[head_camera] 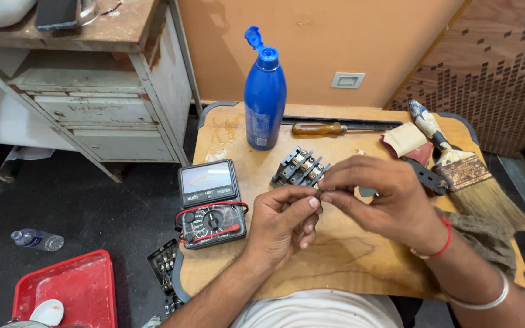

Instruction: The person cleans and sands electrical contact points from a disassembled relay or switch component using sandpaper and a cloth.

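Over the middle of a small wooden table [335,255], my left hand [284,222] and my right hand [381,197] meet fingertip to fingertip. Both pinch one tiny dark part [319,193] between thumb and fingers; it is too small to tell what it is. Just beyond the fingertips lies a black contactor block [299,167] with metal terminals. A black analog multimeter [209,203] with red and black leads wrapped around it lies left of my left hand.
A blue bottle [264,100] stands at the table's back, a wooden-handled screwdriver [320,128] beside it. A paintbrush [463,167], sandpaper [405,140] and a black plastic piece [426,176] lie right. A metal desk [98,103] stands left. A red tray [71,291] and a plastic bottle [37,240] are on the floor.
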